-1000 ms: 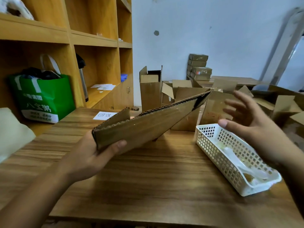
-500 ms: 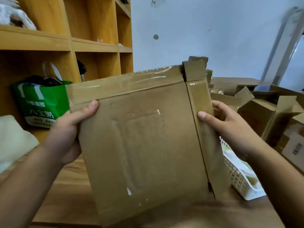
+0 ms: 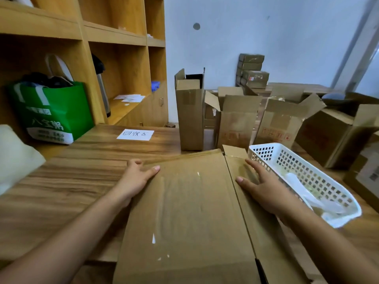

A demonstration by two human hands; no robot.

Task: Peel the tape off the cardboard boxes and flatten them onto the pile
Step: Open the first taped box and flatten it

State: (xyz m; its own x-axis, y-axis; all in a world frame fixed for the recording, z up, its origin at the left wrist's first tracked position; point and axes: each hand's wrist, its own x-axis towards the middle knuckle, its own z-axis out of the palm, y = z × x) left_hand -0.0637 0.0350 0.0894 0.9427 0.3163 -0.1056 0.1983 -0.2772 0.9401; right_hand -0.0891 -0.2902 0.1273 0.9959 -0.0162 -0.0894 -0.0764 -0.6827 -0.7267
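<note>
A flattened brown cardboard box [image 3: 188,214] lies on the wooden table [image 3: 82,181] in front of me, with strips of clear tape along its far edge and right side. My left hand [image 3: 137,177] rests at its far left edge, thumb on top and fingers over the edge. My right hand [image 3: 260,187] lies flat with spread fingers on the box's right flap. Several opened cardboard boxes [image 3: 235,119] stand beyond the table.
A white plastic basket [image 3: 303,177] holding crumpled tape sits on the table just right of my right hand. A white paper label [image 3: 135,134] lies at the table's far side. A green bag [image 3: 51,111] sits in the wooden shelf unit on the left.
The box was held upright in both hands half a second ago; it now lies flat on the table with both hands on top of it.
</note>
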